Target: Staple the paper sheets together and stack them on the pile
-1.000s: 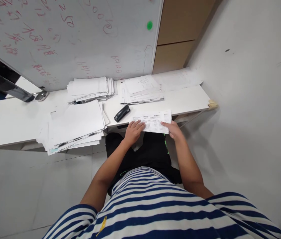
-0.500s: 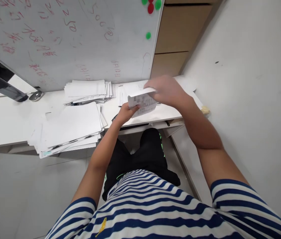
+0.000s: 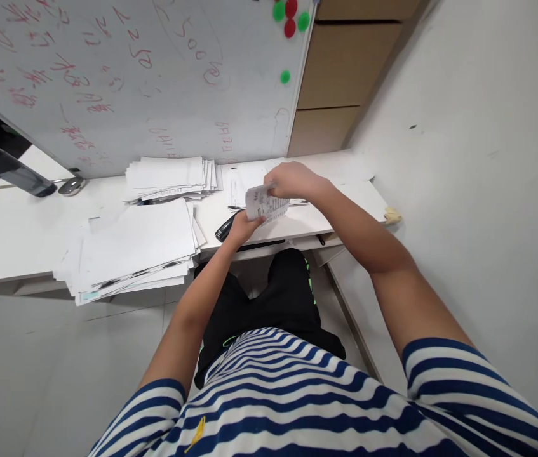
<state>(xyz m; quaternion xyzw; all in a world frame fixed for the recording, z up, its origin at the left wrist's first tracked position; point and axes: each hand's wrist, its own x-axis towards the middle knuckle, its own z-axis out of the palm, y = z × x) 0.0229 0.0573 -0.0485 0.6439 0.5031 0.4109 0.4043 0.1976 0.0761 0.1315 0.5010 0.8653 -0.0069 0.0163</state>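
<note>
A printed sheet of paper [image 3: 260, 202], bent or folded, is held upright over the white desk. My left hand [image 3: 244, 227] grips its lower left edge, thumb in front. My right hand [image 3: 292, 180] has its fingers closed on the upper right part of the same paper. Just left of my left hand a black stapler-like object [image 3: 225, 230] lies on the desk, partly covered by that hand. Behind the held paper, other printed sheets [image 3: 236, 185] lie flat, partly hidden.
On the left are a large stack of paper [image 3: 140, 241] jutting over the desk's front edge and a smaller stack [image 3: 168, 174] behind it. A computer mouse [image 3: 72, 185] sits farther left. A whiteboard [image 3: 244, 76] and cardboard boxes [image 3: 349, 66] stand at the back; a wall [image 3: 488, 190] bounds the right.
My right hand has moved left and slightly down, bringing the paper's raised right side closer to my left hand. The black object beside my left hand shows more now.
</note>
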